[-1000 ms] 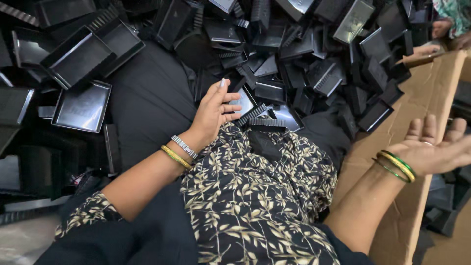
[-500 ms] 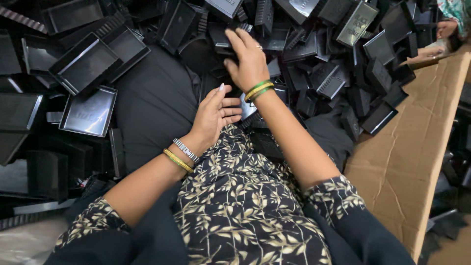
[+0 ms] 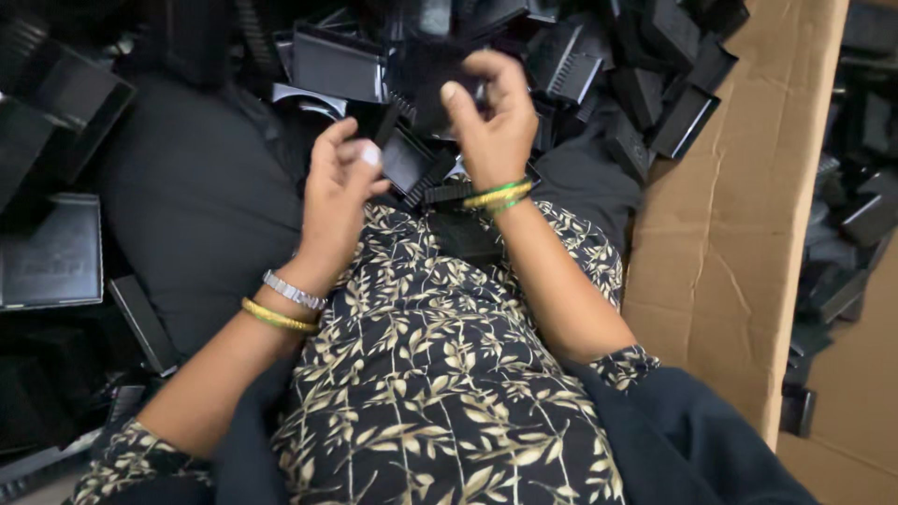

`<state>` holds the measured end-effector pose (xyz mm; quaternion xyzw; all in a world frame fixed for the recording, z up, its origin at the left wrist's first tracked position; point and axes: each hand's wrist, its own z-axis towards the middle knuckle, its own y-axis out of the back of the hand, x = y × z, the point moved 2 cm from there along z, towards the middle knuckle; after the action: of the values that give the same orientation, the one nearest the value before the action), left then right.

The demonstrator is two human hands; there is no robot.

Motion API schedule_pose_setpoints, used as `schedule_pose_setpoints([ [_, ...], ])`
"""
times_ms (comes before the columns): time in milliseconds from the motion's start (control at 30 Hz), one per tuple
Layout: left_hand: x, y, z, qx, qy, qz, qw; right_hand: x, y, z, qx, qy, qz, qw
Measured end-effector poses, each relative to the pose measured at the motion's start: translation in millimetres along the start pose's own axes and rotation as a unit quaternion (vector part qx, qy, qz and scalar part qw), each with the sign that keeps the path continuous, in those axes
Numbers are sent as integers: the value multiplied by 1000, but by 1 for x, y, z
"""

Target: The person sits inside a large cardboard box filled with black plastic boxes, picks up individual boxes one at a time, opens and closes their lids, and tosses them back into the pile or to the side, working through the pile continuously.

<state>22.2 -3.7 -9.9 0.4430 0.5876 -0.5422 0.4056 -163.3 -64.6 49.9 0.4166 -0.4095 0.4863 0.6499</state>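
My right hand (image 3: 491, 122) is raised over my lap and pinches a small black plastic part (image 3: 432, 79) between thumb and fingers. My left hand (image 3: 339, 192) hovers just left of it, fingers half curled, fingertips close to another black part (image 3: 404, 161) but holding nothing I can see. Green and gold bangles ring the right wrist; a silver and a gold bangle ring the left. Below both hands lies my leaf-patterned dress (image 3: 430, 374).
A heap of black plastic trays and comb-like parts (image 3: 599, 65) spreads across the top. A larger black tray (image 3: 51, 252) lies at the left. A brown cardboard sheet (image 3: 739, 215) stands along the right. Dark cloth (image 3: 196, 206) covers the left-middle.
My right hand came from the cardboard, reached into the pile and lifted a black part toward me. My left hand rose off my lap. The camera moved closer.
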Motion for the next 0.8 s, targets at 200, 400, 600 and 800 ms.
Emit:
schedule_pose_setpoints([
  [200, -23, -15, -12, 86, -285, 261, 918, 36, -20, -41, 303, 70, 67, 948],
  [400, -1, -8, -8, 82, 60, -62, 993, -28, 23, -1, 57, -4, -298, 953],
  [600, 20, 0, -5, 105, 84, -57, 989, -117, 97, 23, -11, -35, -477, 878],
  [800, 21, -4, -3, 115, 104, -43, 987, -80, 100, 18, -32, -23, -55, 998],
])
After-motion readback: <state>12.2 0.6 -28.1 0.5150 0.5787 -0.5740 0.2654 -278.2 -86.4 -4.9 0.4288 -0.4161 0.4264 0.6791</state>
